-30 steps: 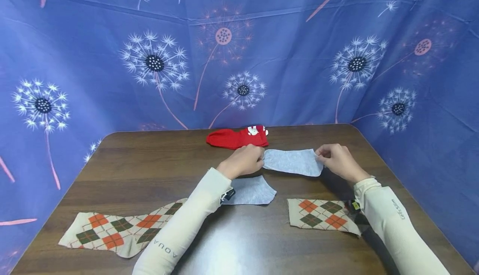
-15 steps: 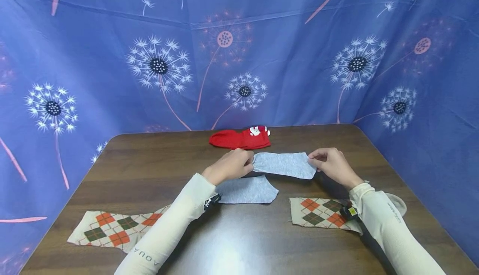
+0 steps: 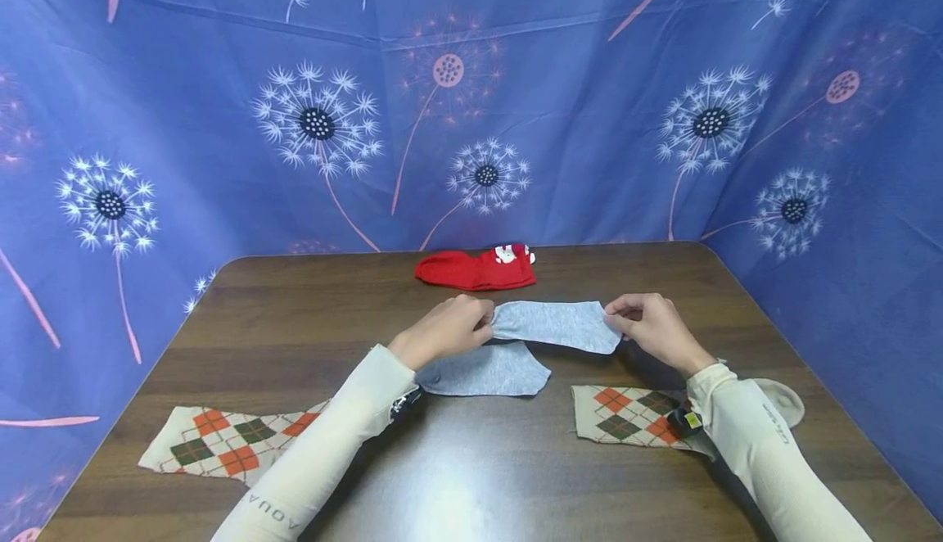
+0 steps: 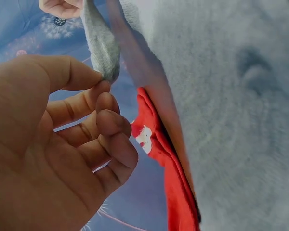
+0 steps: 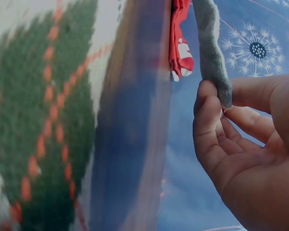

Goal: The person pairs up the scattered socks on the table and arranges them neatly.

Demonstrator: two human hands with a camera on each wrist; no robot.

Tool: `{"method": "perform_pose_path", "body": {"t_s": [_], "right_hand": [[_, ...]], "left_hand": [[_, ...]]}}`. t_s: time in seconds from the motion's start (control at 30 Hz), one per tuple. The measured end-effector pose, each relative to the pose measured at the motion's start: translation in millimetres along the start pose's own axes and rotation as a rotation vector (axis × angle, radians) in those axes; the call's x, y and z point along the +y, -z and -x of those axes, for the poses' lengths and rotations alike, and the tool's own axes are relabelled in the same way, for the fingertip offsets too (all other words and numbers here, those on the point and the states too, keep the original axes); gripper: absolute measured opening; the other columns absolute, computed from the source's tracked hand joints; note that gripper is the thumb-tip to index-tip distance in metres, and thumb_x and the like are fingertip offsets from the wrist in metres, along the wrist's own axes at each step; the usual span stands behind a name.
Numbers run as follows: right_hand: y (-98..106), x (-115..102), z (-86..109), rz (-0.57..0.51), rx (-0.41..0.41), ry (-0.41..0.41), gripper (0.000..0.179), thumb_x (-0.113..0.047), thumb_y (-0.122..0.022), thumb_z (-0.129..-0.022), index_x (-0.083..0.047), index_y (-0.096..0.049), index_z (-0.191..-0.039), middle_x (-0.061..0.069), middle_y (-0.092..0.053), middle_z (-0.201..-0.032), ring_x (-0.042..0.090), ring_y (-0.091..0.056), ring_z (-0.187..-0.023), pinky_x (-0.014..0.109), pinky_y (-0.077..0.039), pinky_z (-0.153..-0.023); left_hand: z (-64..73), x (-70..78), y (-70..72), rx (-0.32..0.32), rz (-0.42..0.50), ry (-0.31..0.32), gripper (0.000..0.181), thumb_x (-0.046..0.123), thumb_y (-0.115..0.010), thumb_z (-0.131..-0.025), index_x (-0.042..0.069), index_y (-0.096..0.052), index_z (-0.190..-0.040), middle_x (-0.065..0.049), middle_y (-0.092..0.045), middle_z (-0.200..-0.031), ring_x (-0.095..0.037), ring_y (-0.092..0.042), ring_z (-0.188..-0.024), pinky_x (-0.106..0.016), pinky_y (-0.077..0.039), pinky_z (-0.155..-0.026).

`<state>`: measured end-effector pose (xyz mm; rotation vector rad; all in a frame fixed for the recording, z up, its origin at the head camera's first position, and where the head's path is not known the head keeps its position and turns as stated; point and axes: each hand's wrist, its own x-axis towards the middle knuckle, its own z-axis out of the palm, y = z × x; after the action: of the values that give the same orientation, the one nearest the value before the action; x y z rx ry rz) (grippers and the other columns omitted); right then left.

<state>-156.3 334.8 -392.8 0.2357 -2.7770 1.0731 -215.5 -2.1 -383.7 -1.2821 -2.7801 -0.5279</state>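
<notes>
Fingers, left hand (image 3: 444,331): thumb and forefinger pressed together, pinching one end of the held grey sock (image 3: 556,325); my other fingers curl loosely.
Fingers, right hand (image 3: 657,333): thumb and forefinger pinch the opposite end of the same sock.
Held grey sock: spans the gap between my two hands, raised above the table (image 3: 309,313); both wrist views show it narrow, nearly edge-on.
Lower grey sock (image 3: 489,372): lies flat on the table, nearer to me than the held one; its left end reaches my left wrist.
Red sock (image 3: 475,272): lies beyond the held sock, near the far table edge; white figure at its right end.
Right argyle sock (image 3: 619,416): cream with orange and green diamonds; cuff points left, middle hidden by my right forearm.
Left argyle sock (image 3: 221,442): same pattern; my left forearm covers part of it.
Left sleeve (image 3: 324,442): cream, lettered AQUA.
Right sleeve (image 3: 762,440): cream, lettering too small to read.
Backdrop (image 3: 575,116): blue cloth printed with white and pink dandelions, behind the table and along its right side.
</notes>
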Motion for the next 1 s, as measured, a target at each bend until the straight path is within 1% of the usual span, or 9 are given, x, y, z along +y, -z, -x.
{"method": "perform_pose_path", "body": {"t_s": [0.23, 0.47, 0.63, 0.77, 0.87, 1.0], "right_hand": [[-6.6, -6.2, -0.5, -0.014, -0.013, 0.024, 0.008, -0.005, -0.071, -0.09, -0.002, -0.073, -0.097, 0.012, -0.073, -0.092, 0.015, -0.065, -0.071, 0.026, -0.053, -0.059], [-13.0, -10.4, -1.7, -0.027, -0.031, 0.039, 0.007, -0.005, -0.071, -0.09, -0.002, -0.073, -0.096, 0.011, -0.073, -0.091, 0.014, -0.066, -0.072, 0.026, -0.053, -0.058], [-17.3, -16.2, -1.8, -0.019, -0.045, 0.05, 0.007, -0.003, -0.071, -0.089, -0.002, -0.072, -0.096, 0.009, -0.072, -0.088, 0.017, -0.066, -0.075, 0.026, -0.053, -0.059], [-22.6, -18.4, 0.9, -0.003, -0.064, 0.057, 0.007, -0.003, -0.072, -0.089, -0.003, -0.072, -0.095, 0.006, -0.07, -0.085, 0.016, -0.065, -0.074, 0.026, -0.052, -0.059], [-26.6, -20.0, 1.4, 0.002, -0.066, 0.079, 0.006, -0.002, -0.073, -0.088, -0.004, -0.072, -0.093, 0.004, -0.07, -0.083, 0.014, -0.064, -0.072, 0.025, -0.051, -0.059], [-29.9, -25.7, -1.0, -0.009, -0.061, 0.119, 0.006, -0.002, -0.073, -0.087, -0.005, -0.073, -0.092, 0.003, -0.07, -0.083, 0.014, -0.064, -0.072, 0.025, -0.051, -0.059]], "left_hand": [[11.8, -1.8, 3.2, 0.008, -0.024, 0.013, 0.019, 0.011, -0.06, -0.086, 0.017, -0.047, -0.073, 0.007, -0.04, -0.062, -0.009, -0.041, -0.06, -0.027, -0.035, -0.054], [24.4, -3.7, 4.4, 0.03, -0.022, -0.004, 0.019, 0.011, -0.061, -0.086, 0.018, -0.049, -0.073, 0.008, -0.045, -0.064, -0.008, -0.043, -0.061, -0.027, -0.037, -0.054], [34.7, -4.3, 5.5, 0.032, -0.032, 0.001, 0.019, 0.011, -0.062, -0.087, 0.018, -0.049, -0.074, 0.007, -0.044, -0.064, -0.008, -0.041, -0.06, -0.026, -0.035, -0.053], [43.6, -4.9, 4.5, 0.024, -0.039, 0.003, 0.021, 0.011, -0.061, -0.087, 0.019, -0.047, -0.073, 0.008, -0.041, -0.064, -0.007, -0.039, -0.06, -0.025, -0.033, -0.052], [49.5, -6.1, 4.4, 0.04, -0.03, -0.007, 0.021, 0.009, -0.061, -0.085, 0.018, -0.046, -0.072, 0.008, -0.039, -0.063, -0.007, -0.038, -0.06, -0.025, -0.03, -0.052], [56.9, -9.0, 7.5, 0.08, -0.036, -0.022, 0.022, 0.008, -0.06, -0.084, 0.018, -0.045, -0.071, 0.008, -0.037, -0.064, -0.007, -0.036, -0.06, -0.024, -0.029, -0.052]]}}
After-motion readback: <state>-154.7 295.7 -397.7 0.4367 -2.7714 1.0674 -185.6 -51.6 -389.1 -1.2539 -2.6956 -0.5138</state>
